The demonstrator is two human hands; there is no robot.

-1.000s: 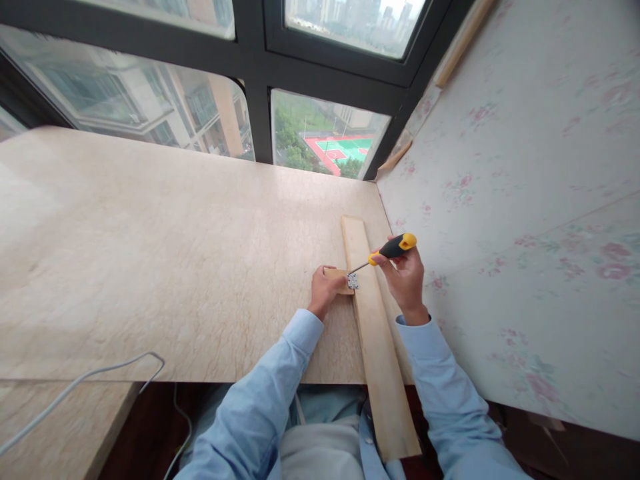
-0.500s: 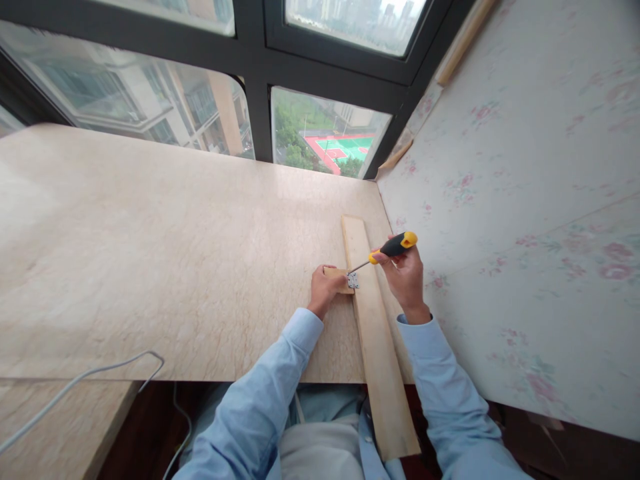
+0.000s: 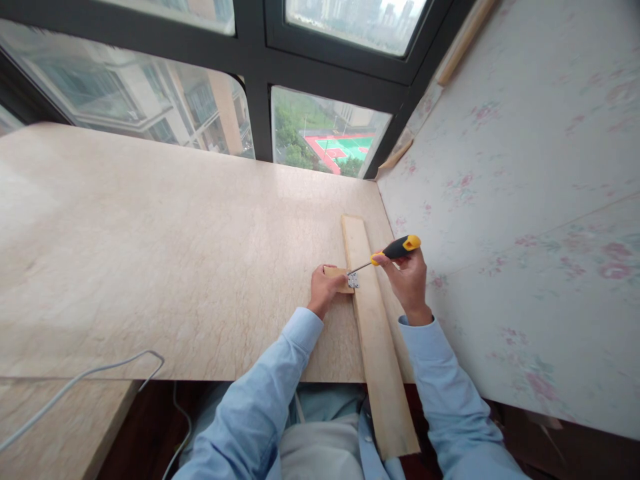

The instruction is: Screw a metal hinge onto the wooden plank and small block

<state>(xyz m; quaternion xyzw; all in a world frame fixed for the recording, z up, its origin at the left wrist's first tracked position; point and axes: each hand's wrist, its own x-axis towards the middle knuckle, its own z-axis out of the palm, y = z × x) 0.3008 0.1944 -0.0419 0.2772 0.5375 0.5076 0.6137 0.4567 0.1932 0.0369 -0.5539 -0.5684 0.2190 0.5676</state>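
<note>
In the head view, a long wooden board (image 3: 379, 347) lies on the stone sill, its near end jutting past the front edge. A short wood block (image 3: 334, 271) meets its left side. Across the joint sits a small silver metal hinge (image 3: 353, 280). My left hand (image 3: 325, 288) is closed on the block, thumb on top beside the hinge. Between the fingers of my right hand (image 3: 407, 277) is a screwdriver (image 3: 399, 248) with a black and yellow handle. Its shaft slopes down to the left, and the tip is at the hinge's upper left corner. Any screw there is too small to tell.
The marbled stone sill (image 3: 200, 253) spreads to the left. A floral papered wall (image 3: 525, 200) rises close on the right. Dark window frames (image 3: 257, 100) stand at the back. A white cable (image 3: 100, 368) loops over the front left edge.
My right hand and the screwdriver's handle have shifted slightly right and down. The tip stays at the hinge. My left hand, the block and the board look unmoved.
</note>
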